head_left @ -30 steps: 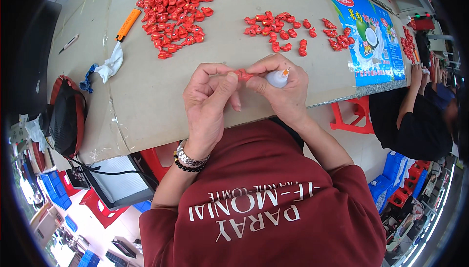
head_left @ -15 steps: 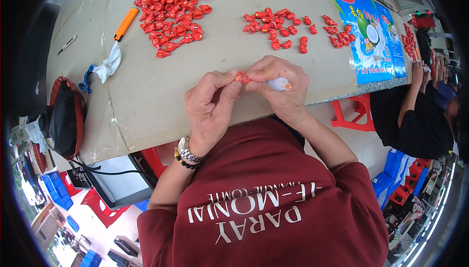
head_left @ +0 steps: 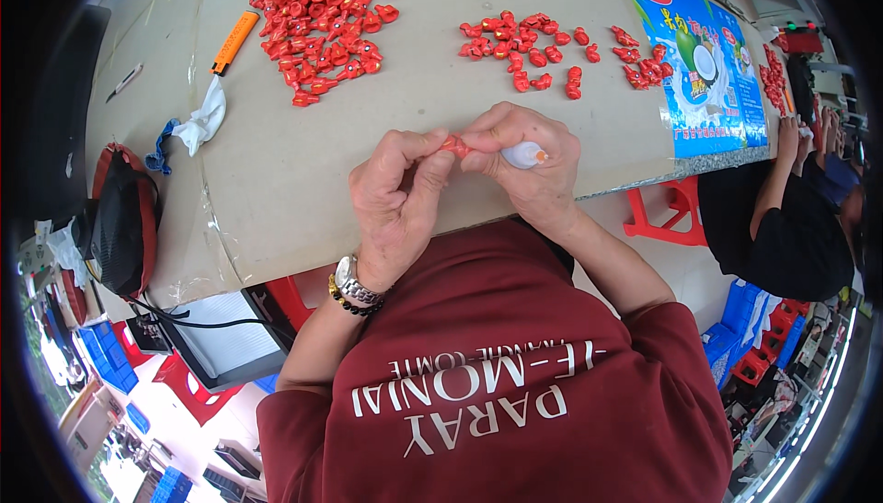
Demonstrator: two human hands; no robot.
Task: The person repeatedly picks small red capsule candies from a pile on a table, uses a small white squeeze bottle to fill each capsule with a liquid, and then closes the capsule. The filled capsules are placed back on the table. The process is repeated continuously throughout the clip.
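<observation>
Between my two hands, just above the table's near edge, is a small glossy red moulded piece (head_left: 455,145). My left hand (head_left: 397,195) pinches its left end with thumb and forefinger. From the other side, my right hand (head_left: 538,172) grips the piece with thumb and fingertip. Tucked in that same right hand is a small white squeeze bottle (head_left: 523,155) with an orange tip, which points right. Fingertips cover most of the red piece, so its full shape is hidden.
A big heap of red pieces (head_left: 322,20) lies far left of centre, and a smaller scattered group (head_left: 520,43) beyond my hands. An orange cutter (head_left: 235,41), a white cloth (head_left: 204,119) and a black bag (head_left: 124,222) are at left. A blue printed sheet (head_left: 694,71) covers the right; a co-worker (head_left: 782,218) sits beyond.
The red piece looks slightly turned between my fingertips. Both hands keep the same hold and have hardly moved.
</observation>
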